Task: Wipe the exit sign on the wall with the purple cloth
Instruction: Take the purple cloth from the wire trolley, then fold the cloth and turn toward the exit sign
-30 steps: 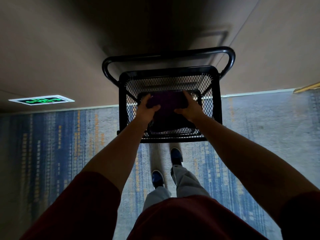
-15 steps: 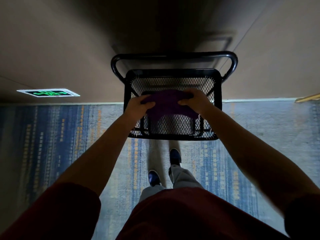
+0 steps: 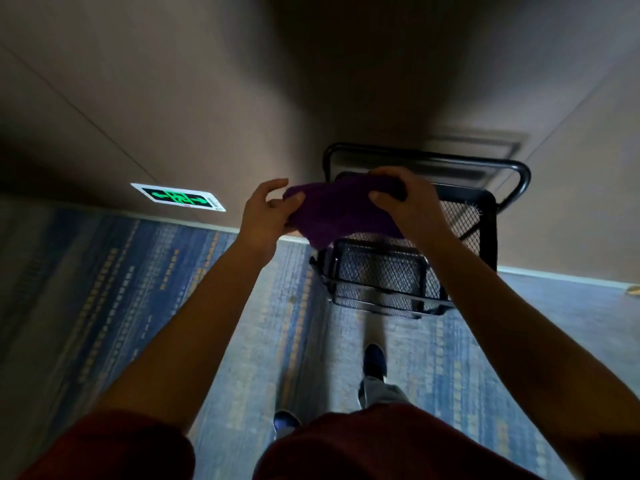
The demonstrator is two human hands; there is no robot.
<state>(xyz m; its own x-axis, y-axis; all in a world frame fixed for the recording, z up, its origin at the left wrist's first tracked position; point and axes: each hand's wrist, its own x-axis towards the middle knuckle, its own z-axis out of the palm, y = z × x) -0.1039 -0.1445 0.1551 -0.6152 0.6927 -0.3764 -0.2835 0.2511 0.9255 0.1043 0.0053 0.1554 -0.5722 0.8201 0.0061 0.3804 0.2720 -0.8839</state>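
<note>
1. Nearest the camera are two dark red sleeves point(image 3: 114, 445) and the front of a red top, with two bare forearms reaching forward from them.
2. Below, two feet in dark shoes point(image 3: 374, 362) stand on a blue patterned carpet point(image 3: 138, 306) with orange flecks.
3. One black wire-mesh cart point(image 3: 381, 278) stands on the carpet ahead and to the right, against the wall point(image 3: 173, 98); its tubular handle curves round the far side.
4. One purple cloth point(image 3: 332, 213) is held in the air over the cart's near left corner, stretched between both hands.
5. The left hand point(image 3: 265, 216) grips the cloth's left edge between thumb and lower fingers; its upper fingers are curled but loose and partly open.
6. The right hand point(image 3: 405, 199) is closed over the cloth's right end from above, fingers wrapped down over it.
7. One exit sign point(image 3: 178, 197), lit green with a white border, sits low on the wall just above the skirting, left of the hands and well apart from the cloth. Nothing stands between them.
</note>
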